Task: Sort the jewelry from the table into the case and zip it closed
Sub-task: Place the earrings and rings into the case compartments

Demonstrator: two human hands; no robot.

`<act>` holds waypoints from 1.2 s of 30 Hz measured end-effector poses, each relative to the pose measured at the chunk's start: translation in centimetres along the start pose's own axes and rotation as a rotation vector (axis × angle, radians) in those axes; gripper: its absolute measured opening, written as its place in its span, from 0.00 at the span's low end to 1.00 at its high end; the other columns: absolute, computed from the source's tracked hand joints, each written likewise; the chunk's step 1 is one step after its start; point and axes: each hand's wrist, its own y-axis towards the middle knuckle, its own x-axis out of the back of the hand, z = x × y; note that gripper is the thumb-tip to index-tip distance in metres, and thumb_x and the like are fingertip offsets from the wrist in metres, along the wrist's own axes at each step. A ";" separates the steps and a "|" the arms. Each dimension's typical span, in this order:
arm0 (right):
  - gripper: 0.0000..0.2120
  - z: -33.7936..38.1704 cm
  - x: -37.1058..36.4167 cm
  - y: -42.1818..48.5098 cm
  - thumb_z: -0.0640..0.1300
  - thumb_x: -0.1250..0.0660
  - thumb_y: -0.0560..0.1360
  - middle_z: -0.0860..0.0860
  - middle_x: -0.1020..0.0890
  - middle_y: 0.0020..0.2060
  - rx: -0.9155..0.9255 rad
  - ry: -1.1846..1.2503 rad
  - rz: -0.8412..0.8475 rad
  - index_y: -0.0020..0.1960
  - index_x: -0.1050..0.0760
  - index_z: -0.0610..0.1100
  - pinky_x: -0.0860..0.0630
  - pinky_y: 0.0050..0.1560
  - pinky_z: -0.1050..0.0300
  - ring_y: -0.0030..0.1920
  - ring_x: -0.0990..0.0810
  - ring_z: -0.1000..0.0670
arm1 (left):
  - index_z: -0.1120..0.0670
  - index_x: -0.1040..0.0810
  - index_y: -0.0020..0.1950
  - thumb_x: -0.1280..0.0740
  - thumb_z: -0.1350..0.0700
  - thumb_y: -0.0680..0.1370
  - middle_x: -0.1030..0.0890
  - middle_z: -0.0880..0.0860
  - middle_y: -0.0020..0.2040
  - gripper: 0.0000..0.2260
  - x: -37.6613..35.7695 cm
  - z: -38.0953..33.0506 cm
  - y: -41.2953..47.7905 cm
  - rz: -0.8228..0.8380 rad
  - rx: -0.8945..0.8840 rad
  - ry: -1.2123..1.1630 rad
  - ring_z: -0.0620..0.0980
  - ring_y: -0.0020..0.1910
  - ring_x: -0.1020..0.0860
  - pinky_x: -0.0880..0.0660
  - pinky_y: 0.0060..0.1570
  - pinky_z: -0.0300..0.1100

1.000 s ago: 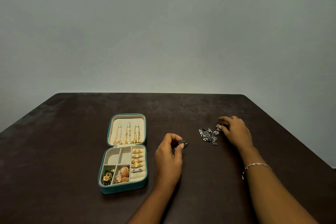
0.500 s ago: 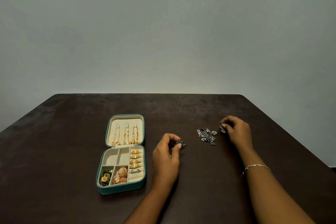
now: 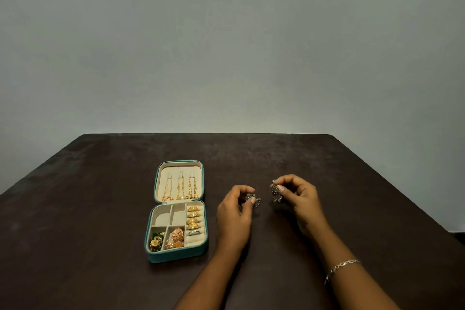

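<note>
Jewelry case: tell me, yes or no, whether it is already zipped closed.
No, the jewelry case lies open on the table, its lid folded back with gold chains showing inside.

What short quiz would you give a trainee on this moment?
1. True or false: the case is zipped closed.
2. Where do the gold chains hang? A) in the lid B) in the ring row C) on the table
3. How many hands are pinching something?
Key: 1. False, it lies open. 2. A. 3. Two: the left hand pinches the nearer silver piece, the right hand the farther silver piece.
</note>
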 end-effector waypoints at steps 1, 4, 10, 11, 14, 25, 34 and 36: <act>0.09 0.0 -0.4 -0.5 0.28 0.36 0.72 0.50 0.20 0.32 0.000 0.009 0.025 0.39 0.24 0.40 0.26 0.35 0.57 0.34 0.23 0.53 | 0.52 0.23 0.47 0.34 0.63 0.75 0.21 0.46 0.41 0.06 0.0 -0.1 0.0 0.008 0.004 -0.019 0.36 0.40 0.25 0.31 0.36 0.26; 0.10 -0.1 -1.3 -1.6 0.27 0.36 0.71 0.50 0.19 0.32 -0.006 0.027 0.095 0.39 0.23 0.39 0.25 0.37 0.58 0.36 0.22 0.51 | 0.51 0.23 0.45 0.31 0.63 0.73 0.22 0.45 0.39 0.08 0.0 -0.1 -0.1 0.036 0.016 -0.039 0.38 0.41 0.25 0.31 0.36 0.27; 0.07 0.1 -2.0 -2.9 0.27 0.36 0.71 0.45 0.17 0.35 -0.025 0.060 0.102 0.40 0.22 0.36 0.22 0.37 0.59 0.37 0.19 0.49 | 0.45 0.26 0.40 0.29 0.62 0.71 0.20 0.47 0.39 0.12 0.1 0.4 -0.3 0.023 0.021 -0.043 0.42 0.41 0.23 0.31 0.35 0.28; 0.07 0.3 -2.0 -3.1 0.28 0.37 0.72 0.45 0.17 0.35 -0.029 0.076 0.108 0.41 0.22 0.35 0.21 0.38 0.59 0.38 0.19 0.49 | 0.45 0.26 0.40 0.29 0.62 0.71 0.20 0.47 0.39 0.12 0.2 0.4 -0.4 0.017 0.020 -0.045 0.41 0.40 0.23 0.31 0.35 0.28; 0.05 0.8 -2.2 -3.6 0.29 0.36 0.71 0.44 0.16 0.37 -0.042 0.091 0.148 0.44 0.22 0.33 0.21 0.40 0.60 0.39 0.18 0.49 | 0.50 0.25 0.41 0.30 0.62 0.71 0.21 0.46 0.37 0.08 0.4 0.3 -0.6 -0.004 0.024 -0.045 0.37 0.37 0.24 0.32 0.33 0.26; 0.07 0.7 -2.0 -4.5 0.26 0.35 0.70 0.43 0.19 0.37 -0.057 -0.001 0.073 0.43 0.22 0.34 0.23 0.41 0.56 0.40 0.22 0.46 | 0.53 0.23 0.50 0.35 0.61 0.75 0.22 0.47 0.46 0.05 1.6 -0.2 -2.8 -0.046 -0.103 0.047 0.45 0.44 0.24 0.29 0.44 0.33; 0.12 0.9 -2.3 -4.5 0.27 0.41 0.74 0.41 0.20 0.40 -0.110 0.013 0.083 0.46 0.21 0.38 0.22 0.38 0.63 0.36 0.18 0.53 | 0.55 0.22 0.48 0.41 0.55 0.75 0.22 0.45 0.44 0.09 7.9 -1.3 -3.3 -0.321 -0.385 0.090 0.41 0.45 0.26 0.30 0.44 0.34; 0.13 1.1 -2.5 -4.3 0.27 0.41 0.74 0.41 0.19 0.38 -0.097 -0.035 0.091 0.43 0.21 0.39 0.23 0.38 0.64 0.36 0.19 0.54 | 0.56 0.21 0.48 0.42 0.55 0.75 0.23 0.44 0.44 0.10 10.4 -0.3 -2.6 -0.422 -0.358 0.145 0.41 0.46 0.27 0.30 0.44 0.34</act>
